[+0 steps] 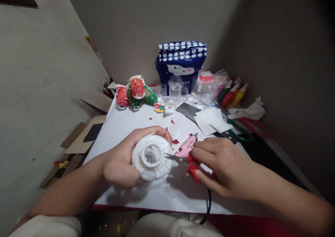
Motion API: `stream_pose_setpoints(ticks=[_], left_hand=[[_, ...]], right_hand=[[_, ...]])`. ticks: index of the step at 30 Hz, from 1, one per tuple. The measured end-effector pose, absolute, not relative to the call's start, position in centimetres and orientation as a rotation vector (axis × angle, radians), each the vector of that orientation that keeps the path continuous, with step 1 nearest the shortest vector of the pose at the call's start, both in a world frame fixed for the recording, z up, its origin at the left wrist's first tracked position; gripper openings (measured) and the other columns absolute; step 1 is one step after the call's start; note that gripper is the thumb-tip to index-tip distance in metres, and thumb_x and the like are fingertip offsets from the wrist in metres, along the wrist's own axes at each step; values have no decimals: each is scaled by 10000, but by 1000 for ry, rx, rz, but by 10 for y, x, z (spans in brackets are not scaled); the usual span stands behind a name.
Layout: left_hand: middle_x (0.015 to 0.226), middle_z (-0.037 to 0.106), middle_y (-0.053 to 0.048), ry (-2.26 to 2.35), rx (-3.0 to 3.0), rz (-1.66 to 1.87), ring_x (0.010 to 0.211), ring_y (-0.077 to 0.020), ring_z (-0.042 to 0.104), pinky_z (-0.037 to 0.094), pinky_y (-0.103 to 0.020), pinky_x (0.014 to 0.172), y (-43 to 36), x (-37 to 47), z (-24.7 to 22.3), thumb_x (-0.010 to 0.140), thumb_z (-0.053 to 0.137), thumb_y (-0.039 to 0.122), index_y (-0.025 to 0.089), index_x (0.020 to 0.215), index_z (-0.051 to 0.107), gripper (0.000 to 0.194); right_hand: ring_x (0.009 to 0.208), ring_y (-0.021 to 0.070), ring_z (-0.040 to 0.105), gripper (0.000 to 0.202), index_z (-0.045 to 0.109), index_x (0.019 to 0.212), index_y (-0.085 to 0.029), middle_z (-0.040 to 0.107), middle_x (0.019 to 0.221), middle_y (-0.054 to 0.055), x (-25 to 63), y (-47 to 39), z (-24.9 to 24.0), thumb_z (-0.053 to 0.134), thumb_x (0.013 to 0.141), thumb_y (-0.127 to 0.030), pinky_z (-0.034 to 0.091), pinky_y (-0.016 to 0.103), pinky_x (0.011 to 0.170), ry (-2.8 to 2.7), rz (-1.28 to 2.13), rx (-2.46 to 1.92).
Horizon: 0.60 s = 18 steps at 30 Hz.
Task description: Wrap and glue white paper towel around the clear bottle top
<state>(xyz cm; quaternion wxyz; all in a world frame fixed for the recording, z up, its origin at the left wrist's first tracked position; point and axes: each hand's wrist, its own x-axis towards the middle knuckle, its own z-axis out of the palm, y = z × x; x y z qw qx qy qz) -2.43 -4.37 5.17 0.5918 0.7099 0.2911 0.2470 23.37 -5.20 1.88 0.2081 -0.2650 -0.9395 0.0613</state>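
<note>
My left hand (121, 163) is wrapped round a white, rough-coated bottle (163, 169), its round open neck turned toward me. In my right hand (225, 165) is a pair of small scissors (193, 169) with red handles, my fingers in the loops. The blade tips reach the right side of the bottle's neck; whether they touch it I cannot tell. Just beyond the scissors lies a pink glue gun (186, 146) on the white table (125, 198), partly hidden by my right hand. Small red scraps (175, 142) are scattered near it.
Red and green painted fish-like figures (137, 87) stand at the back left. A blue bag (181, 68), clear plastic cups (175, 89) and paint bottles (237, 96) line the back. White paper pieces (213, 119) and larger green-and-red-handled scissors (242, 134) lie at right. A black cable (209, 202) hangs over the front edge.
</note>
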Motion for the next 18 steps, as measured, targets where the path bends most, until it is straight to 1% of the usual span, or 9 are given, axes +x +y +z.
stream_pose_setpoints(ticks=[5, 9, 13, 18], left_hand=[[919, 556, -3, 700, 1641, 567, 795, -153, 498, 393, -237, 674, -44, -24, 52, 461, 570, -44, 165, 971, 541, 551], [912, 550, -3, 712, 1637, 569, 801, -162, 493, 387, -254, 684, -45, -23, 53, 467, 587, -22, 170, 960, 546, 531], [877, 535, 5, 701, 1589, 558, 767, -155, 467, 369, -256, 656, -45, -24, 53, 461, 616, 6, 179, 942, 541, 517], [889, 551, -6, 712, 1596, 545, 764, -152, 473, 367, -245, 647, -44, -24, 51, 453, 578, -4, 172, 955, 545, 534]], right_hand=[[570, 144, 392, 171, 548, 729, -177, 533, 661, 3, 232, -53, 16, 496, 887, -218, 283, 289, 567, -2597, 105, -727], [565, 148, 401, 170, 556, 724, -175, 553, 668, 12, 231, -55, 20, 504, 873, -238, 284, 294, 561, -2581, 65, -743], [547, 150, 404, 190, 561, 712, -172, 543, 642, 12, 230, -55, 23, 485, 875, -232, 297, 296, 555, -2595, 53, -737], [531, 146, 392, 208, 562, 697, -170, 535, 618, 11, 229, -56, 16, 477, 882, -213, 292, 292, 547, -2563, 4, -721]])
